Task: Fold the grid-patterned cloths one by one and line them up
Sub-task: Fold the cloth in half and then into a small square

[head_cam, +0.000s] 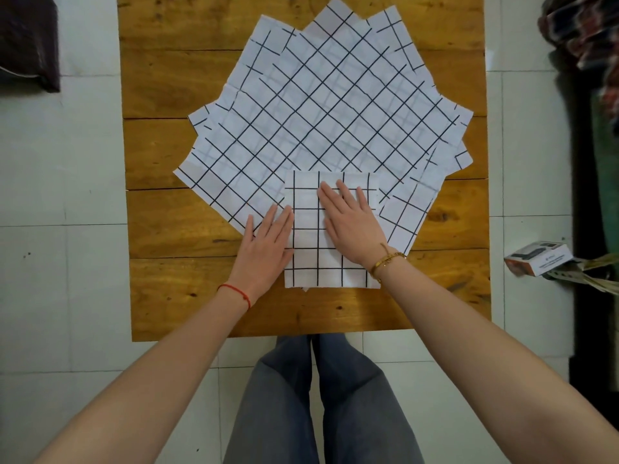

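table (pixel 167 229): wooden, bears everything below.
cloth pile (pixel 321 105): grid-patterned, unfolded, fanned out across the table's middle and far half; count unclear where layers overlap. folding still to do, by the look of it.
folded cloth (pixel 311 259): one, at the table's near edge, overlapping the pile's near corner; no row yet.
right hand (pixel 351 226): flat, released, pressing the folded cloth.
left hand (pixel 264 246): flat, released, on its left edge.

The bench (pixel 174 229) is knotty plank wood with a warm, slightly glossy varnish. The grid cloths (pixel 321 108) look thin, matt and creased, the folded cloth (pixel 306 262) too. Floor tiles (pixel 60 195) are smooth with a faint sheen. The small box (pixel 539 261) looks like printed cardboard.
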